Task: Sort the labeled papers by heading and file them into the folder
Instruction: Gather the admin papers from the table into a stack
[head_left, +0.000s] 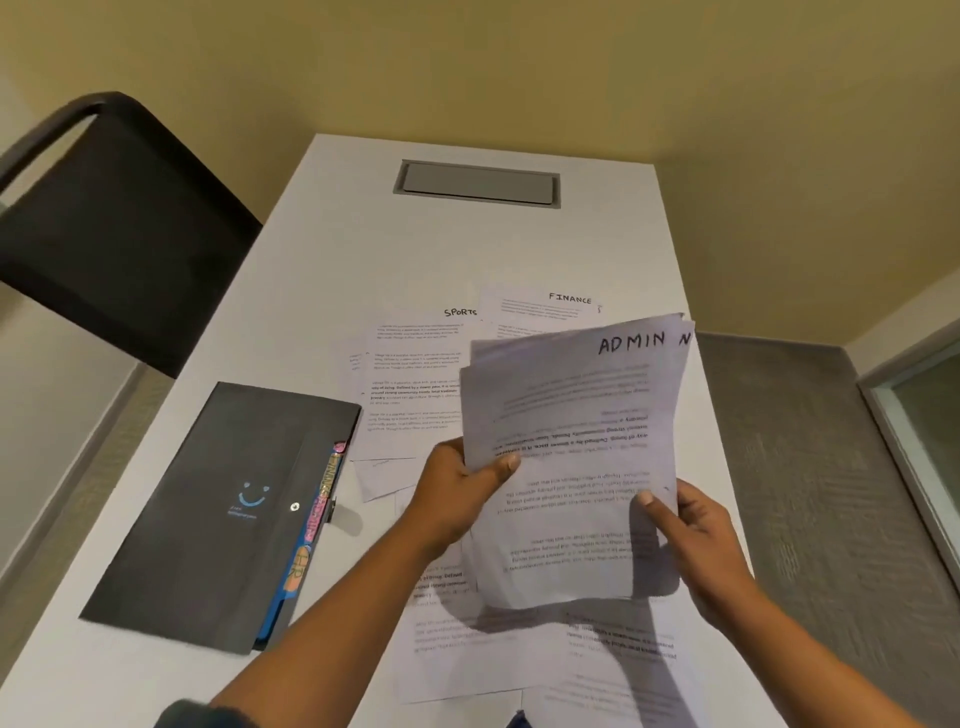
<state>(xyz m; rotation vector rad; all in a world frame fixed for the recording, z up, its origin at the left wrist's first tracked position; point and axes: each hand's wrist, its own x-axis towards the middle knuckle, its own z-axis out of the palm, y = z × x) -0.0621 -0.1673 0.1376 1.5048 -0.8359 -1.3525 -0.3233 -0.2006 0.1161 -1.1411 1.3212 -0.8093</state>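
Observation:
Both hands hold a stack of printed papers (576, 447) above the table; its top sheet reads "ADMIN" in handwriting. My left hand (457, 493) grips the stack's left edge with the thumb on top. My right hand (696, 535) pinches the lower right edge. A sheet headed "SPORTS" (415, 374) lies flat behind the stack, and a sheet headed "FINANCE" (550, 306) lies further back. More sheets (597, 654) lie under my hands near the front edge. A black folder (218, 509) with coloured tabs along its right side lies closed at the left.
The white table (467, 249) has a grey cable hatch (478, 183) at its far end. A black chair (114, 218) stands at the table's left. Grey carpet (810, 467) lies to the right, next to a glass panel.

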